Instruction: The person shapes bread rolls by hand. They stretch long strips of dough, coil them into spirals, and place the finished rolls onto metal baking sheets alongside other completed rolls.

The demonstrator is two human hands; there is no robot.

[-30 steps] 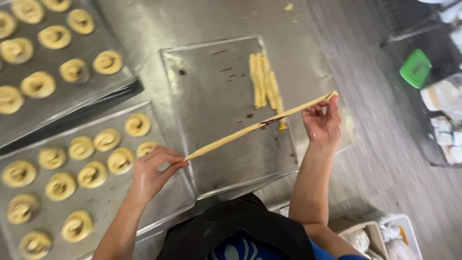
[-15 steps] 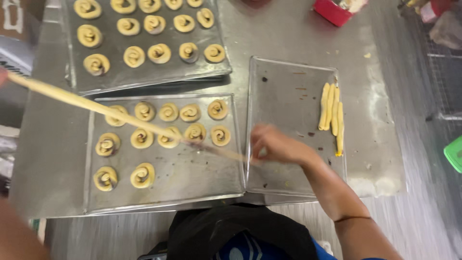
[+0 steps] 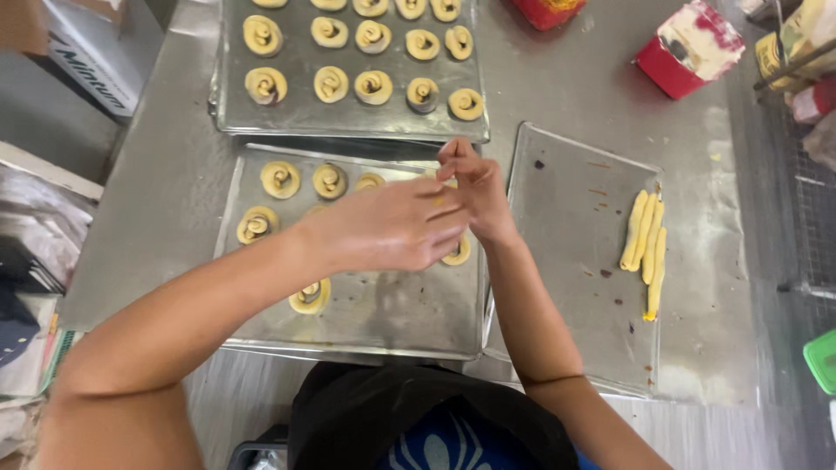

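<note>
Left hand (image 3: 396, 228) and right hand (image 3: 475, 187) met over the near baking tray (image 3: 392, 318) on the steel counter (image 3: 165, 191), fingers curled together; whether they pinched dough, cannot tell. Spiral dough pieces (image 3: 280, 178) lay on that tray, dough sticks (image 3: 646, 239) on the right tray (image 3: 566, 287). Far tray (image 3: 348, 117) held more spirals.

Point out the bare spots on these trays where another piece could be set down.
The right tray is bare between its left rim and the dough sticks. The near tray has bare metal along its front edge, right of the front coil. The far tray is packed, and both hands crowd the near tray's right end.
</note>
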